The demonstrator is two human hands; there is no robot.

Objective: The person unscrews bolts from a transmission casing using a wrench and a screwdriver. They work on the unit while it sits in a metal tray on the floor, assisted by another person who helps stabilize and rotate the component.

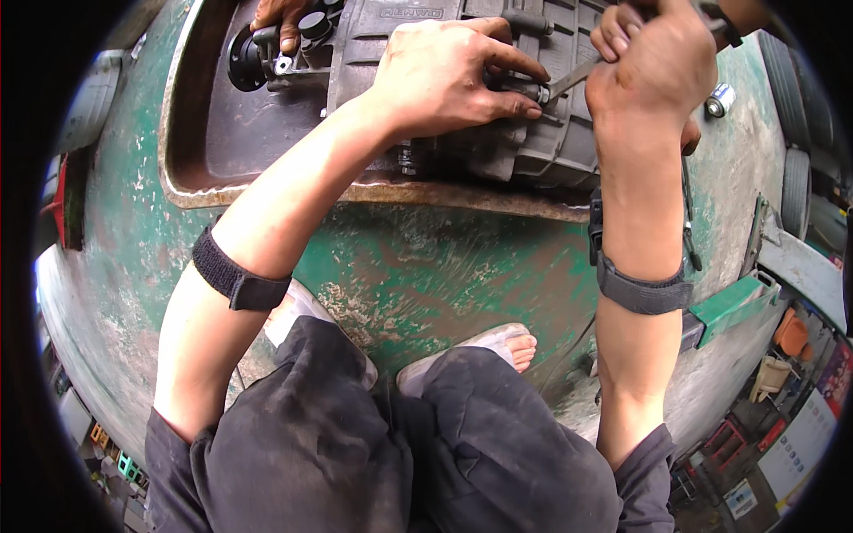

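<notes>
A grey metal gearbox housing [569, 147] lies in a rusty-rimmed metal tray [191, 191]. My left hand [444, 75] reaches over the housing, thumb and forefinger closed around a bolt [542, 94] that sticks out sideways. My right hand [653, 75] is a fist around a flat metal tool [573, 78], perhaps a wrench, whose tip meets the bolt's end. Its handle is hidden in the fist. At the far left, another person's hand [286, 22] rests on a black round-flanged part [244, 58]. Another forearm with a dark band [730, 31] comes in behind my right fist.
The tray stands on a worn green floor [400, 266]. A small can [720, 99] is right of the tray, with tyres [782, 80] beyond. A green metal bar [737, 306] lies at right, near scattered tools and cartons. My feet are just before the tray.
</notes>
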